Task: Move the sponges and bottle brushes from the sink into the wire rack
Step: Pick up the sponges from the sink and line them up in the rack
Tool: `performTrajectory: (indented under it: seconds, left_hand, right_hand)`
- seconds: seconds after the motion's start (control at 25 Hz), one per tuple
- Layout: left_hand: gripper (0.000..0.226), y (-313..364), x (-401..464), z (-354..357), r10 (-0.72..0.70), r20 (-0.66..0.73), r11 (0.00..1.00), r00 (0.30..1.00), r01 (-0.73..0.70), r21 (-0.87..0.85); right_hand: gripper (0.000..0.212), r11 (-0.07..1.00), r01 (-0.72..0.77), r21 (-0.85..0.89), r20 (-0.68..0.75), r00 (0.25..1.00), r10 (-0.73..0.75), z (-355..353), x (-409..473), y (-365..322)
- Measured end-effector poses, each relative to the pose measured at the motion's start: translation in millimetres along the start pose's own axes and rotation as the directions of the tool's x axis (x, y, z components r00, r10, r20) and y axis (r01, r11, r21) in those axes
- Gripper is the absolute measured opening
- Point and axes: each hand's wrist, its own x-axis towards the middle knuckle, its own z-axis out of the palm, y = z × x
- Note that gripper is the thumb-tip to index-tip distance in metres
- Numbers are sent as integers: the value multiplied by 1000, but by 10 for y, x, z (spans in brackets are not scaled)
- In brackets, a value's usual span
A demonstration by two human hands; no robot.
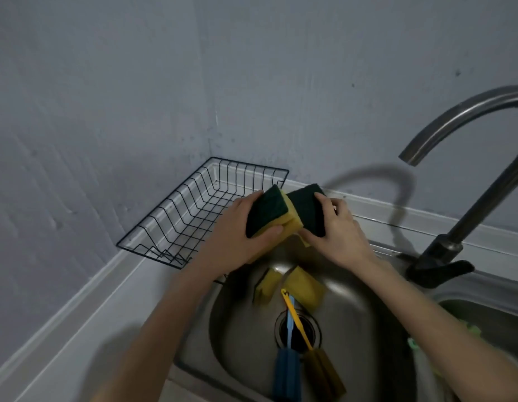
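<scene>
Both arms reach forward over the sink [237, 338] — left hand [237, 236] grips one sponge [269, 213], right hand [339, 230] grips another [305, 207], raised beside the wire rack [194, 210] on the grey counter [92, 323]. Two sponges [304, 285] and two bottle brushes [292, 355] lie in the basin.

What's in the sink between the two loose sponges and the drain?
In the head view, only the brush handles: the yellow handle and blue handle run from the sponges across the drain.
</scene>
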Motion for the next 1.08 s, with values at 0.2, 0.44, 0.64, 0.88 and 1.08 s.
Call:
performTrajectory:
  seconds: [0.2, 0.44, 0.64, 0.88, 1.08]
  left_hand:
    - [89, -381, -35, -366, -45, -85, 993, 995, 54, 103]
    - [91, -800, 41, -628, -162, -123, 981, 979, 174, 89]
    - [92, -1155, 242, -708, -199, -77, 975, 977, 206, 86]
    - [91, -1436, 425, -738, -219, -25, 975, 975, 220, 35]
    - [89, -1600, 557, -691, -198, 1, 980, 980, 198, 13]
  right_hand:
    - [80, 993, 119, 4, 27, 992, -119, -17, 240, -370]
    - [78, 985, 166, 45, 104, 980, -170, 156, 707, -647]
    - [78, 990, 140, 28, 191, 971, -143, 503, 1196, -770]
    - [76, 993, 117, -24, 315, 943, -103, 962, 1809, -855]
    - [72, 990, 138, -27, 332, 935, -122, 1320, 2147, -860]
